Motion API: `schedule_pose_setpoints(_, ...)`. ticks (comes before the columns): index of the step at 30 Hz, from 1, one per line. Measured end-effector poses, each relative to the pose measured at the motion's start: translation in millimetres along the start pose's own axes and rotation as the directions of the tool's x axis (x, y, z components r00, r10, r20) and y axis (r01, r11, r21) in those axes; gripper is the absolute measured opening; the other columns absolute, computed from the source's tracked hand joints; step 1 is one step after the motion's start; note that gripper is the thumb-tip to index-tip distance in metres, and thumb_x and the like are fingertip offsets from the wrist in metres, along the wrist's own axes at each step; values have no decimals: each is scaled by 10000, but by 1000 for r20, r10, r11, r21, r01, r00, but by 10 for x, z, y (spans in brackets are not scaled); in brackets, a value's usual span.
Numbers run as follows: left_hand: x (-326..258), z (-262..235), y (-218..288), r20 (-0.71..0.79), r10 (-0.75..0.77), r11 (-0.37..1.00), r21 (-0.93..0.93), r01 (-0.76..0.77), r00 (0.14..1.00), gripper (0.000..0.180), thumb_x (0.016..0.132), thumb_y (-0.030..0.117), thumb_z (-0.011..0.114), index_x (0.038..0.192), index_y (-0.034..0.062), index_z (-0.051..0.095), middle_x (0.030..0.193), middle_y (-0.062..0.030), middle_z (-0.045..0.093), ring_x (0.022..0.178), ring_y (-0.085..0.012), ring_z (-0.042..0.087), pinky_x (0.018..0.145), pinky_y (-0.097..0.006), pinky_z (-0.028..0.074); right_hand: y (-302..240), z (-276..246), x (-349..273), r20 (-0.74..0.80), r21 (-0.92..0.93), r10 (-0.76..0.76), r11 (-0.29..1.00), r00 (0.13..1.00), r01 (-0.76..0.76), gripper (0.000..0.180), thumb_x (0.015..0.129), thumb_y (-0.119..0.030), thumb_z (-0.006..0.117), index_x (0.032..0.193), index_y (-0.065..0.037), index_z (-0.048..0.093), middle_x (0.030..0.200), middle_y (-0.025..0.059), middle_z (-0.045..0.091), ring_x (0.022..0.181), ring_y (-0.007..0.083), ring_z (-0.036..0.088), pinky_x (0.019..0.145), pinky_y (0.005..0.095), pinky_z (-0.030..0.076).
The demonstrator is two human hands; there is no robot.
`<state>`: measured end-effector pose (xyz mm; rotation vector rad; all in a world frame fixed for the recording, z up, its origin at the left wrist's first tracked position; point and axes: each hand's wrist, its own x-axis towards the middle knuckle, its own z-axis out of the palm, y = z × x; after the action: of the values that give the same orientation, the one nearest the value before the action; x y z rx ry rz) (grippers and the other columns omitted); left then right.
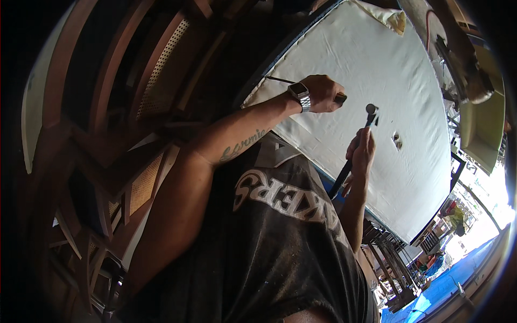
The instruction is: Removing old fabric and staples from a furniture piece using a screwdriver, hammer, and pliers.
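My left hand, with a watch on its wrist, is closed around the handle of a screwdriver-like tool. Its thin dark shaft points left to the edge of a large panel covered in white fabric, and the handle's end sticks out past my fist. My right hand grips a hammer by its dark handle, head up, over the panel's near half. The two hands are apart. Beside the right hand, the fabric has a small torn-looking spot with something dark in it.
Wooden frames with woven cane panels crowd the left. Another person's arm and hand show at the far right, above a yellow-green padded piece. Dark wooden pieces are stacked below the panel. A blue sheet lies at lower right.
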<state>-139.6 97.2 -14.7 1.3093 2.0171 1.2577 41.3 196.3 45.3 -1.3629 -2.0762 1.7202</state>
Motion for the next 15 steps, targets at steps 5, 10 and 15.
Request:
schedule_pose_setpoints(5,35,-159,33,21,-75,995,-57,77,997,248,777,275,586,694,41,580,649,-149,599,624,-339,584,573,-389,465,-270,-248,113,-207,101,-266,951,942,291,421,952,-453,328,742,-107,444,463,-13,364,332,81,337,308,221,266)
schedule_pose_setpoints(10,164,-22,60,-58,-3,997,-76,-1,998,199,753,239,588,706,46,588,664,-147,605,644,-340,597,588,-412,470,682,-112,702,-183,-363,-793,604,582,709,257,948,-363,398,842,-132,434,514,-30,363,385,115,289,350,281,271)
schedule_pose_setpoints(15,186,384,-386,169,-195,956,254,149,966,316,751,385,581,827,79,614,761,-152,639,765,-326,625,685,-418,502,255,285,262,66,-220,87,973,994,-71,392,947,-415,377,783,-64,440,478,-24,357,371,79,344,342,263,296)
